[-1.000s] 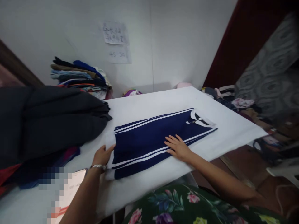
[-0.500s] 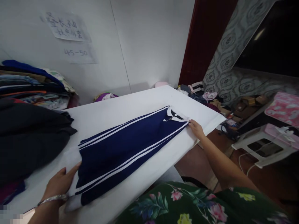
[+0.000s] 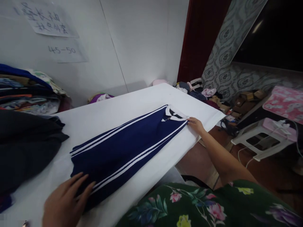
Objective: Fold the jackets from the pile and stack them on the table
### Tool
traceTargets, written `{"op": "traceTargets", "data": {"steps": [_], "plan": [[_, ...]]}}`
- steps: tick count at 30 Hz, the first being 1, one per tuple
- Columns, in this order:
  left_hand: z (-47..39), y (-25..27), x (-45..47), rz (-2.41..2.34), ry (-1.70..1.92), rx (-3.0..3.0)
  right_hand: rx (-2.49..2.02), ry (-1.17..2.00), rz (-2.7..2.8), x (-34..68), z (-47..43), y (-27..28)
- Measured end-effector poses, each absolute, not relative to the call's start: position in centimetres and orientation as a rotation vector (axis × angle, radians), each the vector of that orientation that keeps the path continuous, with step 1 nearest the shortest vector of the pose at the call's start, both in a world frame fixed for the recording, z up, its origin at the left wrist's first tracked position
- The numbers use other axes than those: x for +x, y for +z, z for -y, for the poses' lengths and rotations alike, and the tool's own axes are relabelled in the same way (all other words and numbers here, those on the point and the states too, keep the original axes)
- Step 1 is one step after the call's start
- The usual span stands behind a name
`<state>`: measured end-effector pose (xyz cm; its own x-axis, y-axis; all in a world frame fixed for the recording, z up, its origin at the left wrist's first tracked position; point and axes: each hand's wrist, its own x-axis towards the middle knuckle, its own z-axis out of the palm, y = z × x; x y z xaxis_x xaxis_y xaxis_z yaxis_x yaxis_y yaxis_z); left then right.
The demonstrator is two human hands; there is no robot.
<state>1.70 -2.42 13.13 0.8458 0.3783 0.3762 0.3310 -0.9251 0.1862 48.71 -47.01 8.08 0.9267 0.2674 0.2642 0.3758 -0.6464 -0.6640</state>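
Note:
A navy polo shirt with a white collar and paired white stripes lies folded into a long strip on the white table. Its collar points to the far right, its hem toward the near left. My right hand pinches the shirt's edge beside the collar. Over the near-left hem corner is my left hand, fingers apart and bent over the cloth; part of the hem is hidden beneath it. The fingers seem to rest on the fabric without gripping it.
Dark clothing is heaped at the table's left, with a stack of folded clothes behind it. The white table stands along a wall with handwritten paper signs. A plastic stool is at right; loose clothes lie beyond the far end.
My left hand has moved from beside the hem onto the shirt's near corner. The right hand stays at the collar edge. The whole view has shifted slightly.

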Motion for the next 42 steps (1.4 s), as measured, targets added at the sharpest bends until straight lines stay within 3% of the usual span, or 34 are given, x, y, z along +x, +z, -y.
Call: {"op": "traceTargets", "data": {"steps": [7,17,33,42], "plan": [[4.2,13.2,2.8,-0.436,0.424,2.970,-2.421,-0.070,0.533,49.8,47.0,10.2],[3.7,12.2,2.7,-0.415,0.450,2.975,-2.663,-0.111,0.889,50.2,42.6,11.4],[4.4,12.6,2.6,-0.510,0.424,2.916,-2.468,-0.329,0.909,49.5,40.1,11.5],[4.8,12.7,2.5,-0.492,0.468,2.951,-2.409,-0.175,0.931,49.9,40.3,11.0]]}}
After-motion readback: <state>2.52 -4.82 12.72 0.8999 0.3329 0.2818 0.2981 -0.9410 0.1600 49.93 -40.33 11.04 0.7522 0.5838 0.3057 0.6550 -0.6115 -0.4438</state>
